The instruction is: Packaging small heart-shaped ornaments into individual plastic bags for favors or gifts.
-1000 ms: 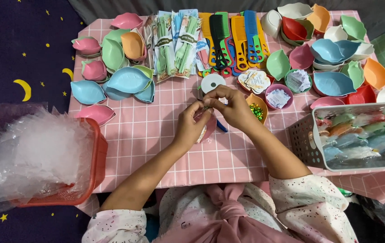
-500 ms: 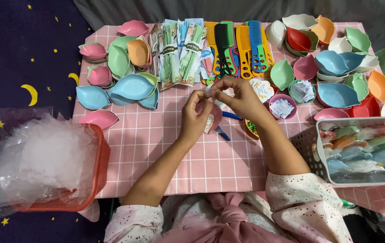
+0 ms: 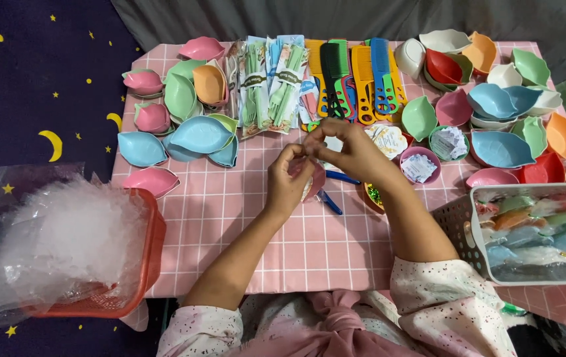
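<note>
While the pink bowl (image 3: 314, 180) stays put, both hands' grips, left (image 3: 287, 178) and right (image 3: 349, 149), remain pinched together on something small.

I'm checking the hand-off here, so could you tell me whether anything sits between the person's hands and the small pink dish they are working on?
Nothing visible does: the left hand and right hand both already touch the small pink dish, raised above the pink checked tablecloth.
</note>
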